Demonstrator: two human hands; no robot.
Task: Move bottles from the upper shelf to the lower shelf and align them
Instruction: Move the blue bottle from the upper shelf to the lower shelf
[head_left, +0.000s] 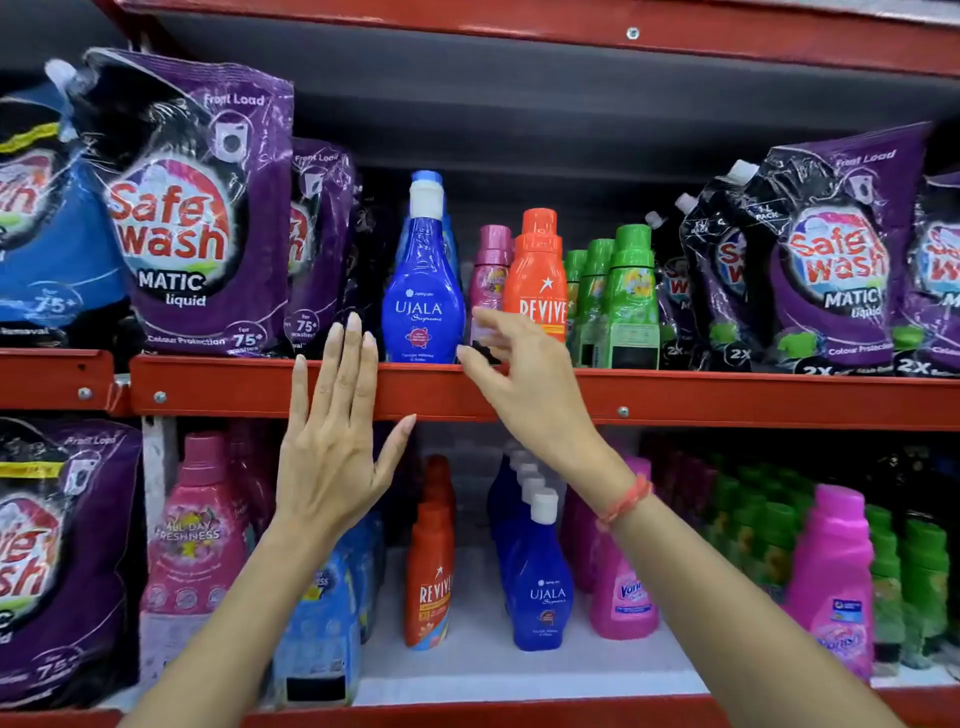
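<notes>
Both hands empty: left hand (332, 441) spread flat at upper shelf (727, 400) edge, right hand (511, 369) fingers apart, reaching. Blue bottle (423, 291) upright on upper shelf between them. Likely rigid, glossy, slippery; grip waist.

The upper shelf's front holds one blue white-capped plastic Ujala bottle (423, 291), one orange Revive bottle (537, 270), three visible green bottles (631, 296).

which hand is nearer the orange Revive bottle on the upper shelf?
Right. The right hand has its fingertips just left of the orange Revive bottle. The left hand is open, farther left beyond the blue Ujala bottle.
</notes>
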